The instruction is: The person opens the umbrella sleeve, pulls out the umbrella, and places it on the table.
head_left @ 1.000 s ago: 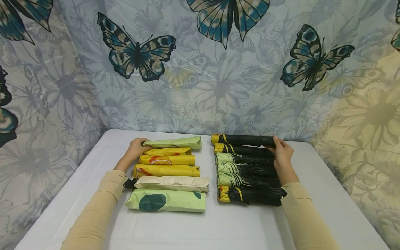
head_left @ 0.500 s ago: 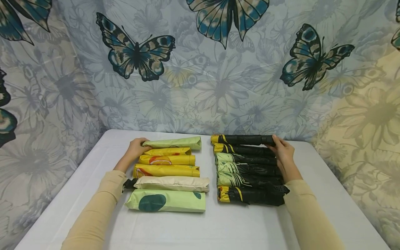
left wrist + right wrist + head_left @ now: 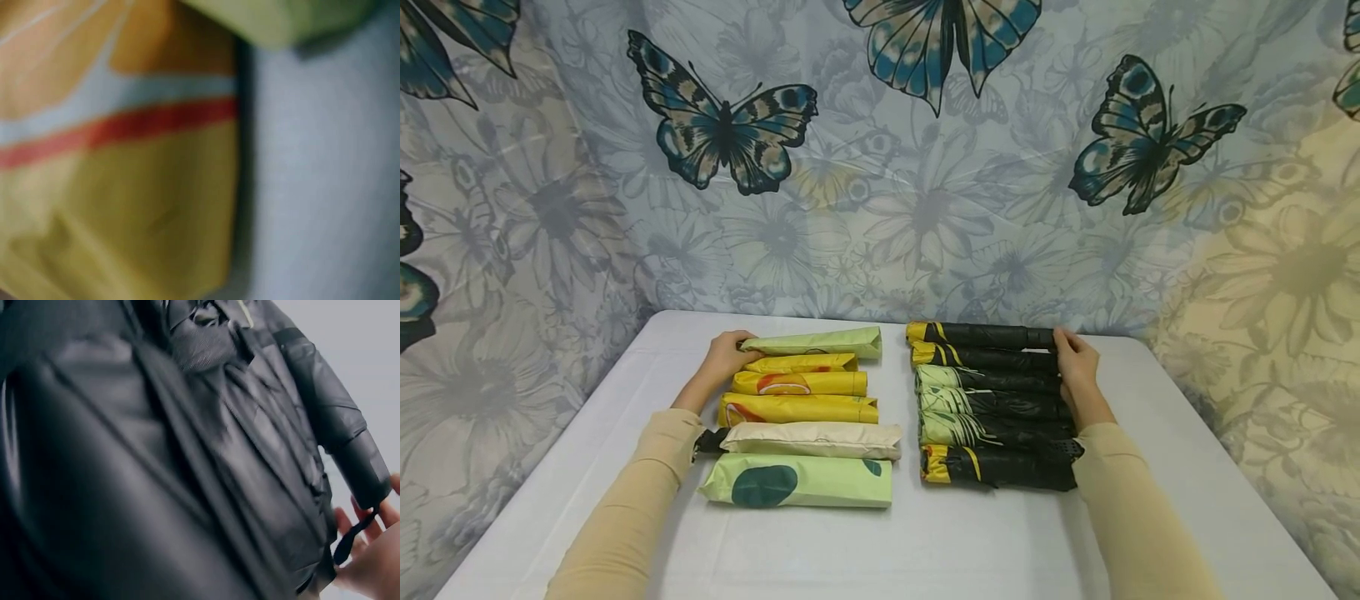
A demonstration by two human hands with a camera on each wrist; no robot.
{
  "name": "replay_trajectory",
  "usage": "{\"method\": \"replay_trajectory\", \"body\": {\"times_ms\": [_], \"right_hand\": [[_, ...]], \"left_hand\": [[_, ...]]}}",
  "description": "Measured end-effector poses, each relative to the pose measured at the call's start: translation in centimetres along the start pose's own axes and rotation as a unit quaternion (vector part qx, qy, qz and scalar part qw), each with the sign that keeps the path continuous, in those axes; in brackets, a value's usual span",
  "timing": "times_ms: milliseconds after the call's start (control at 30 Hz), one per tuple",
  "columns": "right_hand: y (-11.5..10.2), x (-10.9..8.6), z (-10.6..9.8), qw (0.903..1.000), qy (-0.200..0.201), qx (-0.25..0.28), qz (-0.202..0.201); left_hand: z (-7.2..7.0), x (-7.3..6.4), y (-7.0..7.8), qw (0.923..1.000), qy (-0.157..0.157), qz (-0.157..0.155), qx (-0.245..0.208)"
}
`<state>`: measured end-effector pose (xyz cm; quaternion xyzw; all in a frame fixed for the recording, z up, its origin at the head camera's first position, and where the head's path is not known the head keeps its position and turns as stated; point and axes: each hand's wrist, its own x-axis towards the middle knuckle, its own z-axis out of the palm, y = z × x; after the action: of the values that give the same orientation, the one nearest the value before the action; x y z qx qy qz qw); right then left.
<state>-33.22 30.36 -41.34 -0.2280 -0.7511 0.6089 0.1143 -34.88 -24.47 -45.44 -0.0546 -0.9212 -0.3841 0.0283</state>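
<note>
My left hand [image 3: 722, 357] holds the left end of the farthest light green fabric sleeve [image 3: 820, 342], with fingers behind it and the thumb in front. Across the table, my right hand [image 3: 1079, 364] has its fingers around the right end of the farthest folded umbrella [image 3: 988, 336], black with a yellow tip. That umbrella's handle end [image 3: 369, 478] and its dark wrist strap [image 3: 353, 540] show beside the fingers in the right wrist view. Nearer black fabric fills most of that view. A yellow sleeve [image 3: 162, 206] fills much of the blurred left wrist view, where my left hand cannot be seen.
Below the green sleeve lie several yellow sleeves [image 3: 808, 408], a cream sleeve [image 3: 820, 440] with a black end sticking out, and a green one [image 3: 842, 483]. Several more folded umbrellas [image 3: 992, 467] form the right row. A white cloth [image 3: 820, 558] covers the table; butterfly-print fabric [image 3: 925, 208] hangs behind.
My right hand has shifted slightly at the end of the farthest umbrella, its fingers now lower and closer against it. My left hand and the sleeves have stayed in place.
</note>
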Motion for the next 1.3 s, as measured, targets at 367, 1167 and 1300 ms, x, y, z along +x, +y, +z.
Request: {"method": "replay_trajectory", "body": {"times_ms": [367,1167,1300], "right_hand": [[1.2,0.6,-0.3,0.9906,-0.083,-0.103,-0.036],[1.1,0.3,-0.7,0.9811,-0.113,-0.145,-0.062],[0.6,-0.1,-0.5,0.9728,-0.090,-0.192,-0.093]], "left_hand": [[-0.2,0.0,0.1,0.9999,-0.007,-0.008,-0.005],[-0.8,0.0,0.2,0.9993,-0.037,-0.005,0.011],[-1.7,0.3,0.8,0.9975,-0.069,-0.004,0.018]]}}
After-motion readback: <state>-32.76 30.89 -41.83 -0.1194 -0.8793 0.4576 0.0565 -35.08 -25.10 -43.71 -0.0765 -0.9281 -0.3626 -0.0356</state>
